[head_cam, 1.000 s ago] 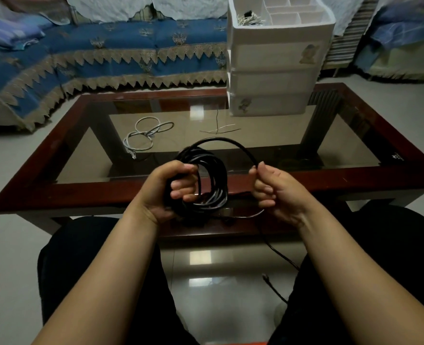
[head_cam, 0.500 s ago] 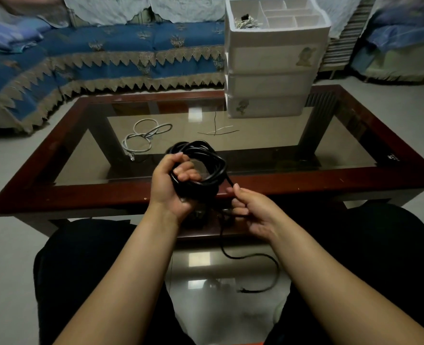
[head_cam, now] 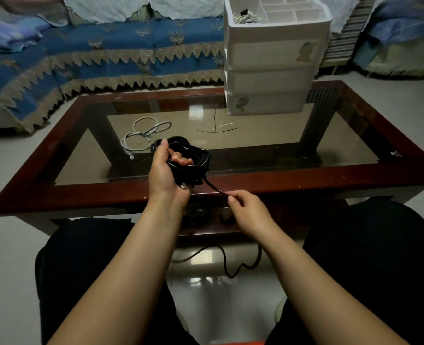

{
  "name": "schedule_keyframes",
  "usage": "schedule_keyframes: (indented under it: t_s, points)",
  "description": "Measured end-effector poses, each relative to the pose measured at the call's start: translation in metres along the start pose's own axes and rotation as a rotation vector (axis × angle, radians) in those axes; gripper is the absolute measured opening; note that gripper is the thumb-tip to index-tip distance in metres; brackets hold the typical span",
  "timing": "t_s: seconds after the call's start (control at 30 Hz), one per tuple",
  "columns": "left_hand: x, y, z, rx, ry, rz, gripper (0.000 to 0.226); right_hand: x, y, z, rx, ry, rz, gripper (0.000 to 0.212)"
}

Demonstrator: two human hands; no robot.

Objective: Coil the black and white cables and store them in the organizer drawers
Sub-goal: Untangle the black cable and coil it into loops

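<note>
Two hands, one black cable (head_cam: 191,158).
Left hand (head_cam: 167,170) clamps the coil; right hand (head_cam: 246,210) pinches the tail, tensioning it for wrapping.

Left hand (head_cam: 166,170) raised, right hand (head_cam: 249,211) lower, both curled.
</note>
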State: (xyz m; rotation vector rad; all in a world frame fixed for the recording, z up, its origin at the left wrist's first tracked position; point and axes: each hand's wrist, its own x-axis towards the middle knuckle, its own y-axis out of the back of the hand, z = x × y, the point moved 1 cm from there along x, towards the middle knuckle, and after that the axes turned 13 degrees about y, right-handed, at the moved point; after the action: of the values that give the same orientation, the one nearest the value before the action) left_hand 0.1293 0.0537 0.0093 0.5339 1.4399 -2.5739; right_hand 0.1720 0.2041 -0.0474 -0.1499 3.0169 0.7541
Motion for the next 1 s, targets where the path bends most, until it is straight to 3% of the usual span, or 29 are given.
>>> schedule_keyframes:
  t_s: [0.07, 0.17, 0.3, 0.37, 0.5, 0.63, 0.73, 0.83, 0.9, 1.0]
  points:
    - [-0.002, -0.003, -0.002, 0.093, -0.059, 0.009, 0.03, -0.002, 0.002, -0.005, -0.245, 0.083, -0.093, 0.033]
    - [-0.005, -0.006, -0.008, 0.292, -0.187, 0.048, 0.032, -0.006, 0.001, -0.011, -0.388, 0.114, -0.232, 0.041]
    - [-0.007, -0.002, -0.011, 0.669, -0.412, 0.07, 0.048, -0.011, 0.01, -0.026, -0.476, 0.153, -0.248, 0.031]
    - [-0.007, 0.0, -0.011, 0.813, -0.52, 0.078, 0.046, -0.014, 0.015, -0.033, -0.507, 0.169, -0.261, 0.023]
    - [-0.006, 0.004, -0.012, 0.953, -0.539, 0.061, 0.042, -0.023, 0.021, -0.048, -0.606, 0.277, -0.222, 0.024]
    - [0.004, 0.008, -0.017, 1.362, -0.485, 0.113, 0.042, -0.029, 0.029, -0.069, -0.635, 0.431, -0.188, 0.025]
    - [-0.001, 0.001, -0.018, 1.574, -0.347, 0.043, 0.045, -0.026, 0.04, -0.082, -0.625, 0.485, -0.169, 0.03]
    - [-0.01, 0.0, -0.02, 1.474, -0.043, -0.116, 0.061, -0.018, 0.055, -0.087, -0.583, 0.513, -0.138, 0.027]
    - [-0.015, 0.004, -0.022, 1.367, 0.161, -0.213, 0.083, -0.01, 0.063, -0.087, -0.522, 0.535, -0.116, 0.028]
    - [-0.02, 0.006, -0.023, 1.242, 0.353, -0.231, 0.097, 0.002, 0.063, -0.082, -0.538, 0.556, -0.112, 0.036]
